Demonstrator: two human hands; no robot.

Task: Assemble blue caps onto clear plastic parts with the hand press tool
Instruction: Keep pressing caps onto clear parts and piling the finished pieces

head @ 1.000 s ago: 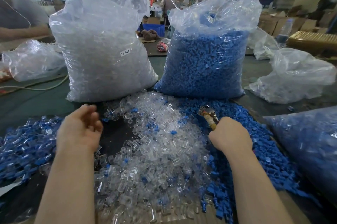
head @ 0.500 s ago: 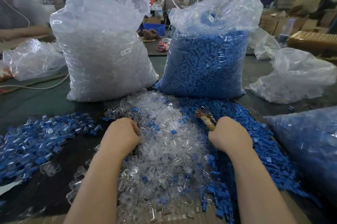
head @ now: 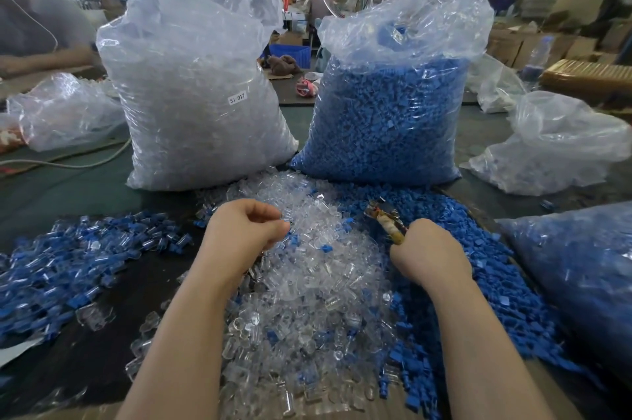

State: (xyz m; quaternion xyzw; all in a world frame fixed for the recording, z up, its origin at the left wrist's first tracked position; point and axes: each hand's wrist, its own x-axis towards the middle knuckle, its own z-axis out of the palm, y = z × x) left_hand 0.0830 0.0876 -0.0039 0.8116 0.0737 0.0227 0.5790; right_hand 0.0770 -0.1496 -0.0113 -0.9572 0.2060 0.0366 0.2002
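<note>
— Since a second ago our left hand (head: 244, 231) has crossed from the left heap onto the clear parts (head: 307, 282) and curled; whether it pinches one, we cannot tell.

— Far off stand the clear bag (head: 195, 94) and the blue bag (head: 390, 111). Blue caps (head: 478, 265) lie right of the clear heap. Our right hand (head: 429, 253) grips the press tool (head: 384, 219) over them.

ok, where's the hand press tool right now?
Head view, right of centre: the yellow-handled metal hand press tool is gripped in the right hand, its head over the loose blue caps.
</note>
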